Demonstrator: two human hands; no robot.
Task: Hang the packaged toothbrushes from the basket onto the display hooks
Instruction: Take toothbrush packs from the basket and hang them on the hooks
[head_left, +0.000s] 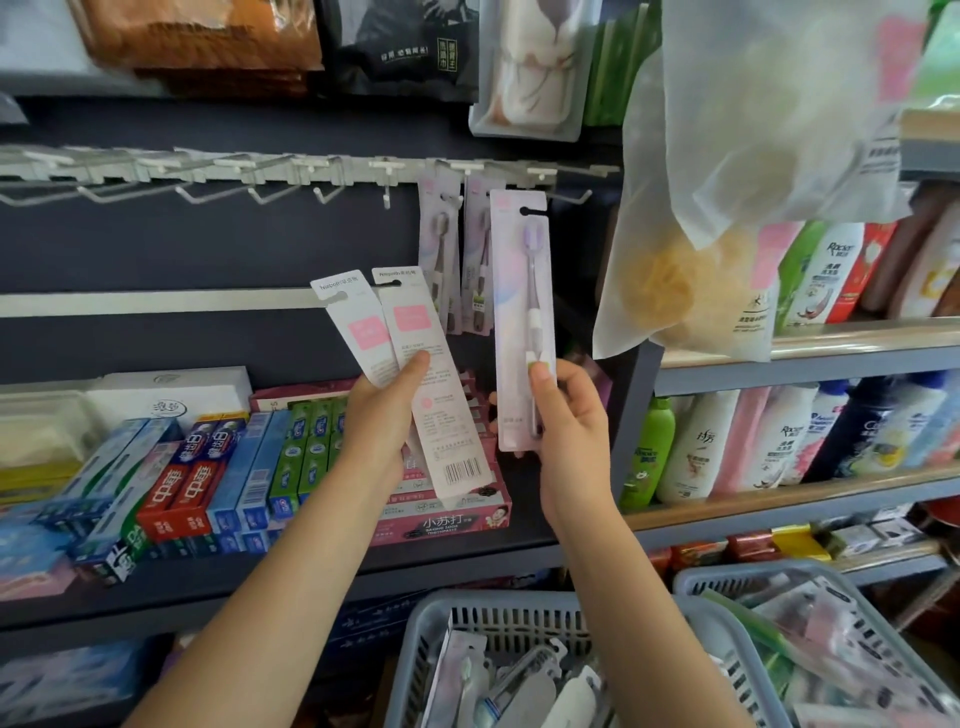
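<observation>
The right hand (569, 415) pinches a packaged toothbrush (522, 291) near its lower end, the thumb pressed on the front of the card and the other fingers curled behind it. The pack stands nearly upright, its purple-headed brush facing the camera, and its hang hole sits at 12 o'clock from the hand, level with the tip of a display hook (574, 199) just to its 3 o'clock. Whether the hole is already on a hook cannot be told.

At 9 o'clock from that hand, the left hand (387, 415) grips two more toothbrush packs (410, 332), fanned and leaning toward 11 o'clock, printed backs and a barcode showing. The thumb lies across the front one; the remaining fingers are hidden behind the cards.

Just behind the raised pack, toward 10 o'clock, two hung toothbrush packs (457, 260) dangle from the hook rail (270, 166), whose hooks further toward 9 o'clock are bare.

Under the left hand, at 7 o'clock, toothpaste boxes (218, 467) fill a dark shelf. At 3 o'clock from the right hand, shampoo bottles (753, 441) stand on side shelves. At 1 o'clock hangs a frosted bag with a yellow sponge (691, 270).

At 6 o'clock, below both forearms, a grey plastic basket (498, 618) holds further packaged toothbrushes.
</observation>
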